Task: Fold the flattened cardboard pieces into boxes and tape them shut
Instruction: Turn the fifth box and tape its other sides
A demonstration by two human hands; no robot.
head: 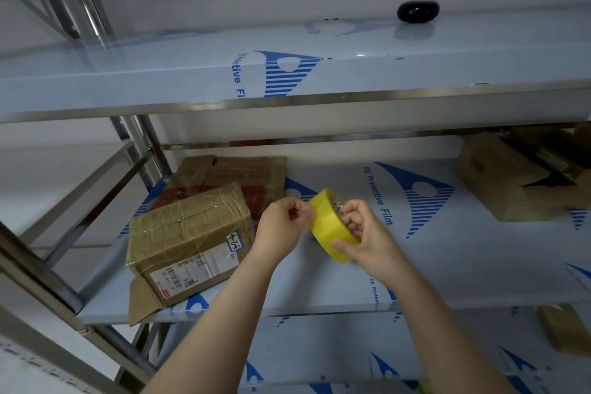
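your right hand (367, 233) grips the tape roll (332, 227); with your left hand (284, 221) pinching its edge, peel the end slowly toward the box (188, 240).

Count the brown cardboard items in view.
4: taped brown cardboard box, middle shelf left; flattened sheet behind it; open box far right; cardboard piece, lower shelf. Others may be hidden.

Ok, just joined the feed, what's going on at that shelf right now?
A person is handling a yellow tape roll above the middle shelf. The right hand grips the roll with fingers in its core, while the left hand pinches at its outer edge, probably hunting for the tape end. No pulled strip shows. A taped cardboard box lies on the shelf to the left, one flap open, with flattened cardboard behind it.
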